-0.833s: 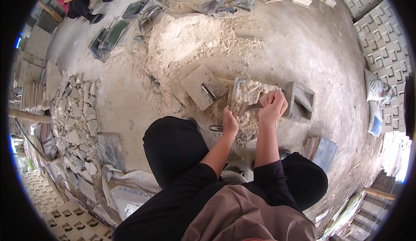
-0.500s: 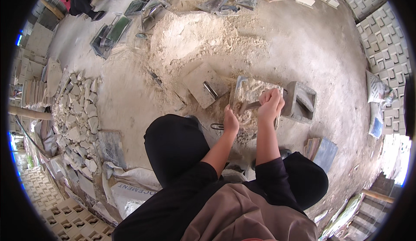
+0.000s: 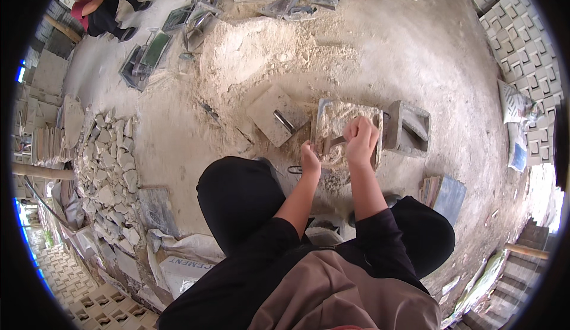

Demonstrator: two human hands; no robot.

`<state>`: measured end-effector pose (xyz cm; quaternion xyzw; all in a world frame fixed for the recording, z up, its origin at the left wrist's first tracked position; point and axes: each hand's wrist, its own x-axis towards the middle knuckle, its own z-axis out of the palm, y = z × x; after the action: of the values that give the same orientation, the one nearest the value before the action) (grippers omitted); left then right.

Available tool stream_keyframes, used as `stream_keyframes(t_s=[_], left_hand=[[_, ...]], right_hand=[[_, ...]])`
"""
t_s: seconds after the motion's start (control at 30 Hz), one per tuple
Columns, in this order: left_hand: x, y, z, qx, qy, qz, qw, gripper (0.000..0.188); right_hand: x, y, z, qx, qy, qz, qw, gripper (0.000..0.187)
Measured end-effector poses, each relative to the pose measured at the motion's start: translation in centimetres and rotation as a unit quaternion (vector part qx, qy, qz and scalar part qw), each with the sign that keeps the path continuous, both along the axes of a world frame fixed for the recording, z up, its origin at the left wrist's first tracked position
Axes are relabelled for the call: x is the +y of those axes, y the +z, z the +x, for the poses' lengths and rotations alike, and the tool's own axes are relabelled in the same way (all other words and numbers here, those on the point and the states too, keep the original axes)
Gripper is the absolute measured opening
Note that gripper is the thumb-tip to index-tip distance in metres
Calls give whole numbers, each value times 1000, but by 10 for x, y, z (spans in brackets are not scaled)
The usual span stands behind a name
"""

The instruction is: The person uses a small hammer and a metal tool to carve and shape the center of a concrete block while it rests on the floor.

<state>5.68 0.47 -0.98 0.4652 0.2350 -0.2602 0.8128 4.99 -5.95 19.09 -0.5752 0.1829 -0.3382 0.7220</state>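
Between my knees and the powder heap sits a square metal mould (image 3: pixel 320 115), holding pale, crumbly, damp-looking mix. My right hand (image 3: pixel 361 140) is closed in a fist above it, around a flat-bladed trowel (image 3: pixel 337 142); the handle is hidden by the fingers. The blade points left, low over the mix. At the mould's near left edge, my left hand (image 3: pixel 310 159) is closed on the rim, thumb up, the other fingers partly hidden. Left of the mould lies a square plate (image 3: pixel 267 109) with a shiny bar handle (image 3: pixel 284 121).
A grey box-shaped block (image 3: pixel 409 128) stands right of the mould. Beyond it spreads a pale powder heap (image 3: pixel 249 51), with metal moulds (image 3: pixel 145 57) farther left. Broken pieces (image 3: pixel 107 175) are piled at left. A person (image 3: pixel 101 6) sits far left. Thin slabs (image 3: pixel 445 199) lean near my right knee.
My right fist and the trowel have shifted slightly left and nearer over the mix. My left hand stays at the rim. The whole view has tilted a little, showing more of the seated person.
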Motion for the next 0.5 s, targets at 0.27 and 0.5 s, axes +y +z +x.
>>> stream_keyframes(t_s=[0.27, 0.5], left_hand=[[19, 15, 10, 36, 40, -8, 999, 45], [21, 14, 1, -2, -3, 40, 999, 48]], right_hand=[[25, -8, -10, -29, 60, -47, 997, 34], [36, -8, -27, -19, 67, -19, 997, 35]])
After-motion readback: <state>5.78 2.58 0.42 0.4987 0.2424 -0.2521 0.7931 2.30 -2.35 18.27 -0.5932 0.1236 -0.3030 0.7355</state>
